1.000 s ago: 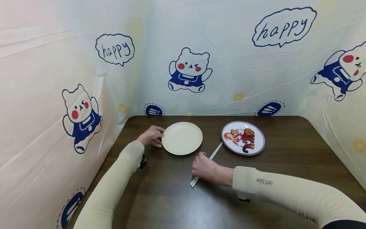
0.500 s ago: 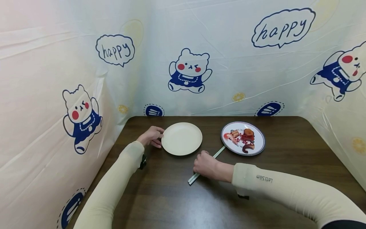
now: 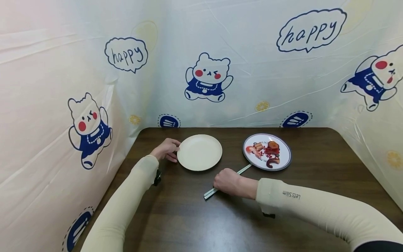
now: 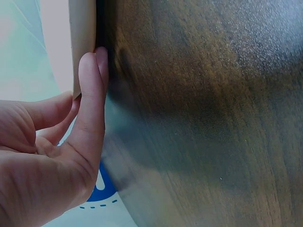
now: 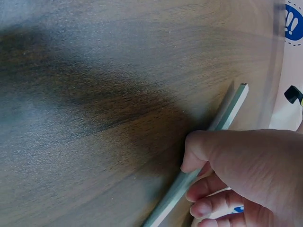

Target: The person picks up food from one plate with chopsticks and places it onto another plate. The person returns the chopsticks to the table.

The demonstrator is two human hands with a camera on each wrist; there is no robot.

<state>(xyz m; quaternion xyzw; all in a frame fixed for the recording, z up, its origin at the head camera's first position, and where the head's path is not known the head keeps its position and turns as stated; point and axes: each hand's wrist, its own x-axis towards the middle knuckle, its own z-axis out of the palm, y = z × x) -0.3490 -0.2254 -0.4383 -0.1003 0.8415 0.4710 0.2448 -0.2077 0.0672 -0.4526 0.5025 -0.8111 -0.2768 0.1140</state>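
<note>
My left hand (image 3: 164, 150) pinches the left rim of a plain cream plate (image 3: 199, 152). In the left wrist view the thumb lies on one face of the plate (image 4: 83, 33) and straighter fingers (image 4: 90, 111) lie along the other. My right hand (image 3: 231, 182) grips a pair of pale green chopsticks (image 3: 244, 169) near their middle. They slant over the table, the far end close to a blue-rimmed plate (image 3: 284, 155) on the right. The right wrist view has the thumb pressed against the chopsticks (image 5: 174, 191), other fingers curled below.
Several pieces of food, among them a shrimp (image 3: 253, 151) and brownish pieces (image 3: 272, 149), are on the blue-rimmed plate. A dark wooden table (image 3: 176, 217) carries everything. Printed cloth (image 3: 239, 63) with bears hangs behind and beside it.
The chopsticks have shifted: their far end is further right, now by the blue-rimmed plate's lower left edge, and their near end is a little higher and left. The left hand has stayed at the cream plate.
</note>
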